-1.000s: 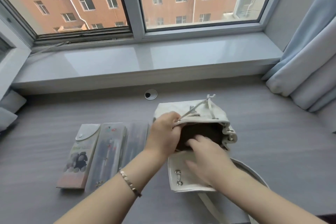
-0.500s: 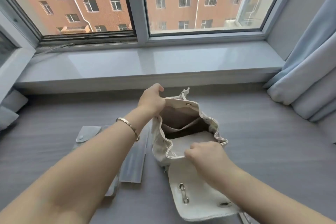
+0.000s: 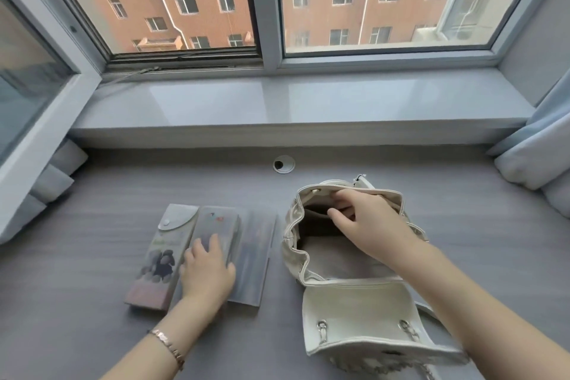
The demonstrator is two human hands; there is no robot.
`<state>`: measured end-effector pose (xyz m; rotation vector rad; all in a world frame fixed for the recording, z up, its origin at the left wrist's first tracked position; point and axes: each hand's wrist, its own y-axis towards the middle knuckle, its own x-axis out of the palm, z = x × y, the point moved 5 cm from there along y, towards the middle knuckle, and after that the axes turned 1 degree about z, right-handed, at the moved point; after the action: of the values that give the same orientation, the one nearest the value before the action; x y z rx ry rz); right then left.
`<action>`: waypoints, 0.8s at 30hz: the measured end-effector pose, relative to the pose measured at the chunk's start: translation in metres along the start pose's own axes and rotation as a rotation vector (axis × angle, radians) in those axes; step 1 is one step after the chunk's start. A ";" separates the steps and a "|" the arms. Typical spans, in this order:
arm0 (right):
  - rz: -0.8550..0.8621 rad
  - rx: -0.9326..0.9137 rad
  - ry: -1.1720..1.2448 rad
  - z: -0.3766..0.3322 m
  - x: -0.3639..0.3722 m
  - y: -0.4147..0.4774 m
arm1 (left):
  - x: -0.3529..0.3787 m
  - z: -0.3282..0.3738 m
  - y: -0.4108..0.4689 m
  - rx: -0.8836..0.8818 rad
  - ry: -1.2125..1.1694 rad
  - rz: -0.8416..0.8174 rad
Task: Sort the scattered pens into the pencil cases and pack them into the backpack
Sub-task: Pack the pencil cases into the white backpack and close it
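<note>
A white backpack (image 3: 354,305) lies on the grey desk with its mouth pulled wide and its flap folded toward me. My right hand (image 3: 367,222) grips the far rim of the mouth, fingers curled inside. Three flat pencil cases lie side by side left of the bag: a printed case with a snap flap (image 3: 163,256), a translucent middle case (image 3: 216,225) and a translucent right case (image 3: 254,256). My left hand (image 3: 206,271) rests palm down on the middle case, fingers spread along it. No loose pens show.
The grey desk (image 3: 92,302) runs to a glossy window sill (image 3: 277,102) at the back. A round cable grommet (image 3: 283,164) sits behind the bag. Light blue curtains (image 3: 536,148) hang at the right, and folded cushions (image 3: 52,176) lie at the far left.
My left hand left the backpack's rim and came down onto the middle pencil case. My right hand shifted from the near rim to the far rim. The bag mouth stands wider.
</note>
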<state>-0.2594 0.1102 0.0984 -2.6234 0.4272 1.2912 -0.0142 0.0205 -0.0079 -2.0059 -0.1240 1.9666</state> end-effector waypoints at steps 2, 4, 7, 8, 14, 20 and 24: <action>-0.011 -0.003 0.020 0.000 0.003 0.000 | 0.007 -0.009 -0.003 -0.023 0.042 -0.029; -0.025 0.001 0.034 0.001 0.006 -0.001 | 0.009 -0.013 -0.003 -0.059 -0.007 -0.050; -0.039 -0.005 0.062 0.003 0.009 -0.004 | 0.003 -0.013 0.000 -0.140 -0.122 -0.090; -0.034 -0.011 0.072 0.004 0.008 -0.004 | 0.000 -0.013 0.000 -0.166 -0.141 -0.105; -0.100 0.051 0.241 0.006 0.003 0.005 | -0.072 0.018 -0.014 -0.132 -0.456 -0.018; -0.415 0.300 0.743 -0.005 -0.006 0.019 | -0.149 0.106 -0.065 0.292 -0.733 0.138; -0.526 0.236 1.096 -0.008 -0.020 0.017 | -0.142 0.157 -0.081 0.431 -0.785 0.094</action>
<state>-0.2710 0.0954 0.1188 -2.6971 -0.0124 -0.3857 -0.1622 0.0831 0.1524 -0.9259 0.2018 2.4675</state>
